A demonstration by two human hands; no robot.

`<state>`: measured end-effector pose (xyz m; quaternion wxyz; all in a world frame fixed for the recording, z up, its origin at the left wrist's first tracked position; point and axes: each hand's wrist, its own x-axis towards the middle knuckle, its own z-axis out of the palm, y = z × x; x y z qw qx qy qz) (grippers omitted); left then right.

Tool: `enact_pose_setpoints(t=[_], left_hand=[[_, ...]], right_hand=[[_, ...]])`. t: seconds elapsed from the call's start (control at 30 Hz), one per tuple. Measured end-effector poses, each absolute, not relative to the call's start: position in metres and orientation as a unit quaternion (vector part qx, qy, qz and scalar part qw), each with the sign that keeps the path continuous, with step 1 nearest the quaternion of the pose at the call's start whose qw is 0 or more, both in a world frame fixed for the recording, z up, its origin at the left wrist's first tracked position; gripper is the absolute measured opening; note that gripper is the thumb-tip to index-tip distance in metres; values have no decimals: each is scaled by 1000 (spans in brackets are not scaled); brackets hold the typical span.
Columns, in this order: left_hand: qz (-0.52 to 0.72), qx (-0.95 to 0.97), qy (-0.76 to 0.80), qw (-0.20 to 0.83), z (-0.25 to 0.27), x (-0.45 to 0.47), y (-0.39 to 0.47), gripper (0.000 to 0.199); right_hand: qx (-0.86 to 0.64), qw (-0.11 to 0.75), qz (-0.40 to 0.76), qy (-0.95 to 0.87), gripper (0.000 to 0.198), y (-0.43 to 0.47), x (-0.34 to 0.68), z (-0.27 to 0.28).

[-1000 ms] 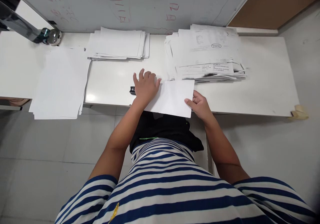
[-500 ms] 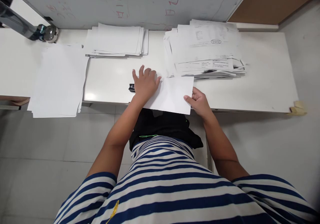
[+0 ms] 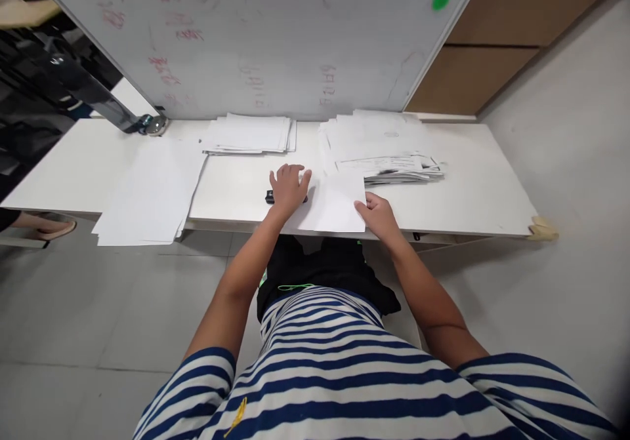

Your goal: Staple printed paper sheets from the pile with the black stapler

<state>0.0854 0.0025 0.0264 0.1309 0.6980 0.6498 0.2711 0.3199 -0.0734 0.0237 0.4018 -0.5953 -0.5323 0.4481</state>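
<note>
White desk, paper stacks, black object

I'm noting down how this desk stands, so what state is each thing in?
Left hand: open, over the black object
Right hand: pinching the white sheet at its edge
White sheet: held, looks blank
Black object: partly hidden
Left paper stack: overhanging the table
Middle paper stack: lying flat, edges uneven
Right paper stack: printed, edges uneven
Whiteboard: marked in red

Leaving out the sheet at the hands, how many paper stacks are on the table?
3: the left stack, overhanging the front edge of the table; the middle stack, near the whiteboard; and the printed stack, on the right behind the loose sheet.
</note>
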Motion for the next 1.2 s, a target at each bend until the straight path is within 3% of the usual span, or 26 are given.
enact_pose_setpoints(t=[0.2, 0.3, 0.43, 0.53, 0.67, 0.8, 0.93, 1.1, 1.2], left_hand=[[326, 710, 617, 92, 37, 44, -8, 50], [274, 727, 623, 88, 22, 21, -13, 48], [306, 702, 625, 153, 3, 1, -17, 55], [293, 717, 608, 176, 2, -2, -18, 47], [249, 760, 578, 164, 6, 2, -20, 55], [265, 768, 563, 150, 0, 3, -18, 44], [303, 763, 555, 133, -11, 1, -14, 38], [289, 758, 572, 122, -14, 1, -10, 40], [277, 743, 597, 122, -12, 3, -8, 41]], right_hand=[[-644, 384, 296, -592, 21, -62, 339, 56], [-668, 435, 182, -576, 20, -61, 355, 73], [-657, 546, 104, -510, 26, -65, 366, 80], [-645, 573, 144, -484, 27, -66, 368, 64], [-637, 574, 225, -464, 25, -63, 373, 34], [-623, 595, 222, -456, 26, -57, 377, 19], [-638, 563, 240, -468, 30, -50, 369, 16], [-612, 550, 296, -486, 50, -18, 330, 29], [-588, 524, 338, -516, 49, 27, 289, 38]])
